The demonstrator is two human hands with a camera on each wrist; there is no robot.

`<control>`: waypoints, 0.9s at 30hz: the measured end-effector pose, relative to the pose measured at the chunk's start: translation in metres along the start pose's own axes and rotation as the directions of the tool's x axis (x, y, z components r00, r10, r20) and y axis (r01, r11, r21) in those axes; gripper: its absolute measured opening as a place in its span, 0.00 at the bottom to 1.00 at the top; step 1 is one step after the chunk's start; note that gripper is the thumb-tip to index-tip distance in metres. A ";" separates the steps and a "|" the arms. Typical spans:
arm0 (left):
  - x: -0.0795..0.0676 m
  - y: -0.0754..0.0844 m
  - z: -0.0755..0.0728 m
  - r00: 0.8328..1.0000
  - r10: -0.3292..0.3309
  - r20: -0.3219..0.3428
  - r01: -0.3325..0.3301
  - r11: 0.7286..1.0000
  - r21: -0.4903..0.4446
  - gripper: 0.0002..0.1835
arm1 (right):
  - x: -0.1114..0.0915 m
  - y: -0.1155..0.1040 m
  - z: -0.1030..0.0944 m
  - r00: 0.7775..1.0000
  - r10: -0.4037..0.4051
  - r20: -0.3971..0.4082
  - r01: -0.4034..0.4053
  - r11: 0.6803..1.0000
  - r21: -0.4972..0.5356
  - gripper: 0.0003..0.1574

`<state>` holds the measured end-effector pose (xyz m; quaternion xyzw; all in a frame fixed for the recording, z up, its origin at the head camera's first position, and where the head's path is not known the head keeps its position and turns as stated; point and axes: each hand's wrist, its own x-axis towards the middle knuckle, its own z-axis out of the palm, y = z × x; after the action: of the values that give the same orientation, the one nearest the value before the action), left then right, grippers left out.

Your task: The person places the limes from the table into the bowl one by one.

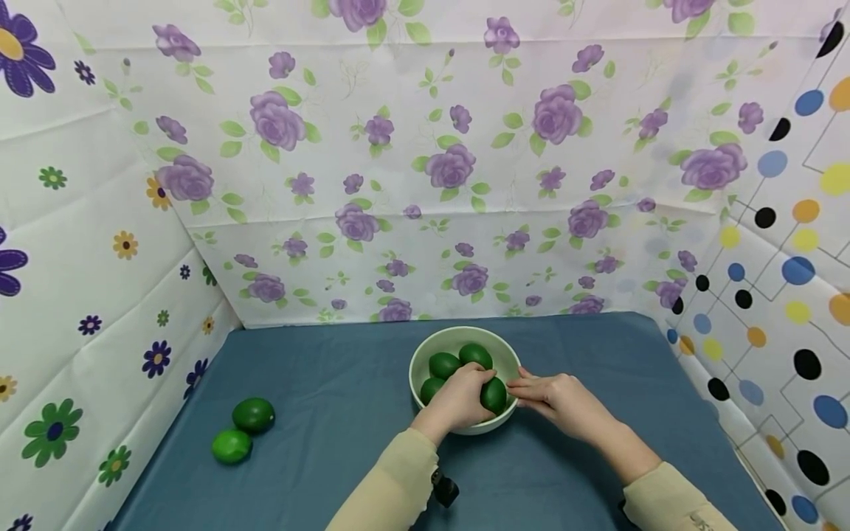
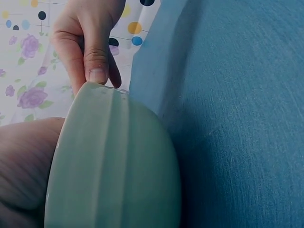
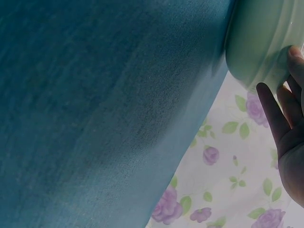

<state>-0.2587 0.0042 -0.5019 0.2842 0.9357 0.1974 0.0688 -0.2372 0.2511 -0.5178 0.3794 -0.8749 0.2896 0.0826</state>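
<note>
A pale green bowl stands on the blue cloth with several smooth, oval, dark green fruits in it. My left hand reaches over the near rim and grips one dark green fruit at the bowl's right side, thumb nearest me and fingers on the far side. In the left wrist view the bowl's wall hides that fruit. My right hand pinches the bowl's right rim, its thumb at the edge. The right wrist view shows the right hand's fingers beside the bowl wall.
To the left on the blue cloth lie a dark green fruit and a lighter green one, close together. A floral sheet rises behind the table, with patterned sheets at both sides. A small black device sits at my left wrist.
</note>
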 end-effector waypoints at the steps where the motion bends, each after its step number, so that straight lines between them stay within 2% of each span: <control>1: 0.001 0.000 0.000 1.000 -0.004 -0.002 0.004 1.000 0.001 0.39 | 0.000 0.000 0.000 1.000 0.000 -0.002 0.000 1.000 -0.001 0.23; 9: -0.001 0.004 0.002 0.998 -0.053 -0.025 0.053 0.999 -0.014 0.40 | 0.002 -0.002 -0.001 1.000 -0.020 -0.008 0.020 1.000 0.003 0.23; 19: 0.000 0.002 0.001 0.998 -0.056 0.000 0.056 0.998 -0.023 0.43 | 0.001 -0.001 -0.001 1.000 -0.008 -0.013 0.008 1.000 -0.014 0.23; 27: 0.000 0.002 0.000 0.997 -0.072 -0.017 0.071 0.996 -0.048 0.41 | 0.002 -0.001 0.000 1.000 0.024 0.010 -0.024 1.000 -0.015 0.23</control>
<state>-0.2580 0.0057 -0.5008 0.2470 0.9409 0.2194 0.0738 -0.2373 0.2496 -0.5164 0.3699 -0.8819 0.2819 0.0774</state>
